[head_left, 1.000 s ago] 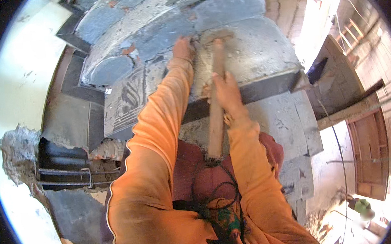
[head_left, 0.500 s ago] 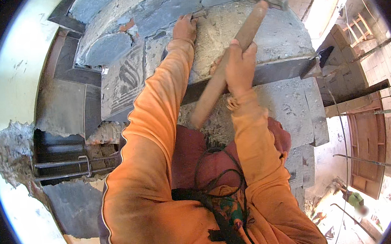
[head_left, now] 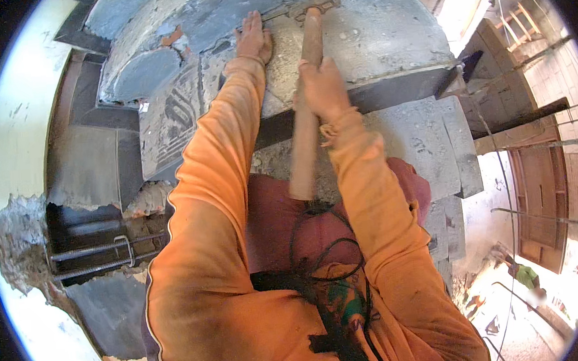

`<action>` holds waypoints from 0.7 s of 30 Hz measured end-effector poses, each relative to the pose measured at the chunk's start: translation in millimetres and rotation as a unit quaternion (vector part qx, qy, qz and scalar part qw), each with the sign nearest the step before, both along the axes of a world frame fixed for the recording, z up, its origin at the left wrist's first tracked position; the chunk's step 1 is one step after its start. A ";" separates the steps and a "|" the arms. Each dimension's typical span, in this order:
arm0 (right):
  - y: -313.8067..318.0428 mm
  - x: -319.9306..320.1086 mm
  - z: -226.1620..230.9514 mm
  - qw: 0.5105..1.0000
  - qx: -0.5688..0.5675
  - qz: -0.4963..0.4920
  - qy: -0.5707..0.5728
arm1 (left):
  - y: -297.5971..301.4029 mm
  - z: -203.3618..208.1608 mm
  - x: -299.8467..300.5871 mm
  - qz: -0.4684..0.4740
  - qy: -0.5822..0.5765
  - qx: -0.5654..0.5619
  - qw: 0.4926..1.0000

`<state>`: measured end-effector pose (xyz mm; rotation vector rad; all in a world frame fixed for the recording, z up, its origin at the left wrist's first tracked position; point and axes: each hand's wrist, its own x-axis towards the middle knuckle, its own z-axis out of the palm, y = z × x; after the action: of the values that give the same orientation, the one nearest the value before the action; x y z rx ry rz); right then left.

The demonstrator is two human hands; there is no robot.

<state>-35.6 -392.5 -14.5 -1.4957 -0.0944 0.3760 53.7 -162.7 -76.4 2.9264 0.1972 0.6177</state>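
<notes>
My left hand [head_left: 254, 39] reaches up against a grey concrete surface [head_left: 379, 33] and grips a thin metal chisel [head_left: 278, 11] lying across it. My right hand [head_left: 323, 87] is closed around the long wooden handle [head_left: 305, 149] of a hammer. The metal hammer head [head_left: 317, 1] rests at the chisel's right end. Both arms wear orange sleeves. The chisel's tip is hidden by my left hand.
A dark beam [head_left: 397, 91] crosses under the concrete, with grey blocks [head_left: 434, 150] below it. Broken masonry with bare steel bars [head_left: 93, 251] is at the left. A wooden door frame [head_left: 537, 183] and a distant person in green [head_left: 525, 275] are at the right.
Half a second ago the hammer was lifted and tilted to the right; now it has swung back down, head against the chisel's end. My left hand has stayed on the chisel.
</notes>
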 end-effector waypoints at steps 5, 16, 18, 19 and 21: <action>-34.5 -28.4 27.4 0.976 0.192 -0.106 -0.014 | -9.1 13.3 4.3 -0.027 -0.013 -0.012 0.999; -42.0 -25.5 27.6 0.981 0.152 -0.116 -0.039 | -12.4 15.7 1.7 0.001 0.011 -0.014 1.000; -15.0 -13.0 14.4 0.968 0.145 -0.192 -0.066 | -15.8 21.7 6.7 0.004 0.016 -0.015 1.000; -12.6 -4.6 18.6 0.987 0.112 -0.109 -0.040 | -13.8 22.4 4.7 0.011 0.023 -0.014 1.000; -16.0 6.2 35.8 0.998 0.030 0.054 0.013 | -14.0 16.7 -1.6 0.026 0.046 -0.011 0.999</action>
<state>-29.3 -408.5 21.3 -1.4287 -0.1649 0.4752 52.1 -176.8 -59.7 2.9403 0.2897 0.4845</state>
